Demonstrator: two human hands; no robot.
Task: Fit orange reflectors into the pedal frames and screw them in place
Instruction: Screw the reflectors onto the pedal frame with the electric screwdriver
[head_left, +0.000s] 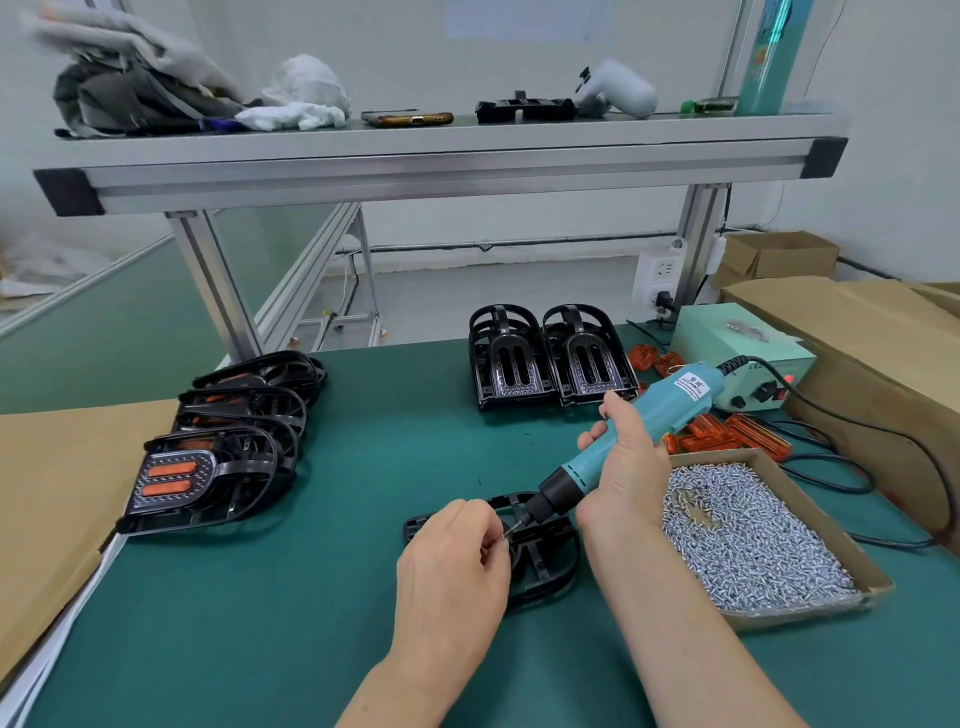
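On the green bench (311, 623) a black pedal frame (550, 571) is laid just under the fingers (485, 519) of the left hand (447, 566). A box of screws (753, 540) is set to their right, finished pedals (208, 478) well to their left, and orange reflectors (737, 436) beyond.

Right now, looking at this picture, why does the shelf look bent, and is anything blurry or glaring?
Head view: the wide lens bows the shelf and stretches the edges; the cloths at top left are smeared; the middle is sharp, where the left hand pinches a screw and the right hand grips the screwdriver; light is soft and even, shadows faint; the boxed screws glint.
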